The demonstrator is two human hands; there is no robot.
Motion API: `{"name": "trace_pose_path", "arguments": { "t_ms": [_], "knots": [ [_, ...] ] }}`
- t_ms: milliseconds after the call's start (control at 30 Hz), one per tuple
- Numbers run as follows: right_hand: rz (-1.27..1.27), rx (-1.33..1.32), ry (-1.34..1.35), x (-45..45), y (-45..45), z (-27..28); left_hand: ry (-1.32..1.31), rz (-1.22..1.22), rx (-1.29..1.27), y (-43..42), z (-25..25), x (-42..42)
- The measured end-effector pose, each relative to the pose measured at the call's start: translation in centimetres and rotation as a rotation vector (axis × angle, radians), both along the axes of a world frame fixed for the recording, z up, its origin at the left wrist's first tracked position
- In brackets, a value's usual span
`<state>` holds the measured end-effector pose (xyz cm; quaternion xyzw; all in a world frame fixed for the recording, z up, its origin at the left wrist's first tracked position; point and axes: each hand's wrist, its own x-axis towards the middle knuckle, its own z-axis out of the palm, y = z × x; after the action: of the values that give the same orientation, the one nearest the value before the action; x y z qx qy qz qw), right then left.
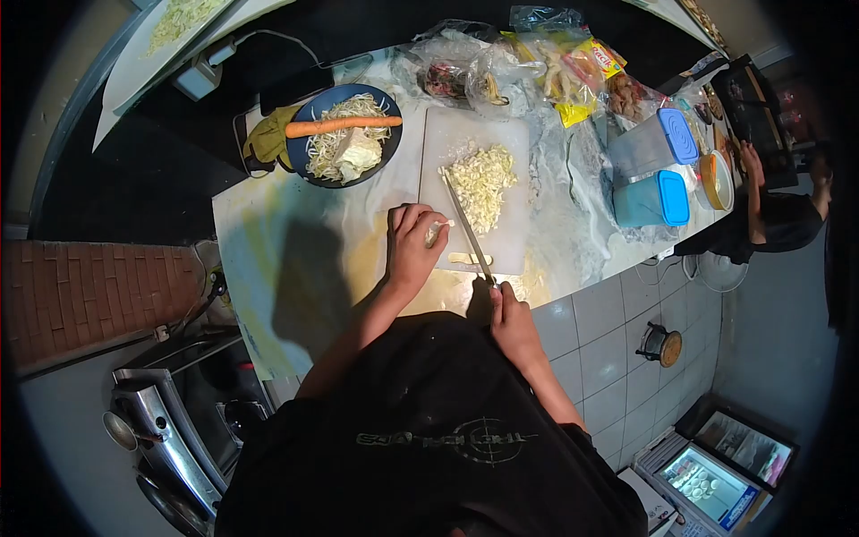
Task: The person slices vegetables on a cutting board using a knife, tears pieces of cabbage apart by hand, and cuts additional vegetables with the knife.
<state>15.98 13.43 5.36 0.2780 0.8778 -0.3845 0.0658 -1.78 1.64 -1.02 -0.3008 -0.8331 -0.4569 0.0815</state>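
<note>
My right hand (510, 318) is closed round the handle of a knife (467, 224), whose long blade lies slanting over the cutting board. The white cutting board (431, 143) carries a heap of finely chopped pale vegetable (483, 186), touching the blade's far part. At the board's left edge my left hand (416, 243) has its fingers curled round a small whitish vegetable piece (437, 234); its exact kind is not clear. Left of the board stands a dark blue plate (304, 170) with bean sprouts (353, 109), a carrot (344, 126) and a chunk of cabbage (358, 156).
Plastic bags of food (568, 72) lie along the counter's back. On the right are a clear box with a blue lid (677, 136) and a blue container (649, 201). Another person (778, 219) is at the far right. A stool (662, 345) stands on the tiled floor.
</note>
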Motion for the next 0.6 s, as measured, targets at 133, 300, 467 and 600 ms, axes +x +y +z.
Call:
{"name": "trace_pose_path", "arguments": {
  "t_ms": [133,300,467,600],
  "knots": [
    [-0.023,-0.063,-0.027,0.0,-0.4,0.8,-0.009,0.005,-0.006,0.1,0.3,0.0],
    [0.041,-0.06,-0.038,-0.1,-0.5,0.4,-0.008,-0.001,0.007,0.0,0.3,-0.1],
    [0.059,-0.023,-0.059,-0.6,-0.4,-0.2,-0.008,-0.011,0.012,0.1,0.4,-0.1],
    [0.071,-0.057,-0.088,-1.1,0.5,0.1,0.016,0.006,0.007,0.1,0.4,-0.2]
  ]
}}
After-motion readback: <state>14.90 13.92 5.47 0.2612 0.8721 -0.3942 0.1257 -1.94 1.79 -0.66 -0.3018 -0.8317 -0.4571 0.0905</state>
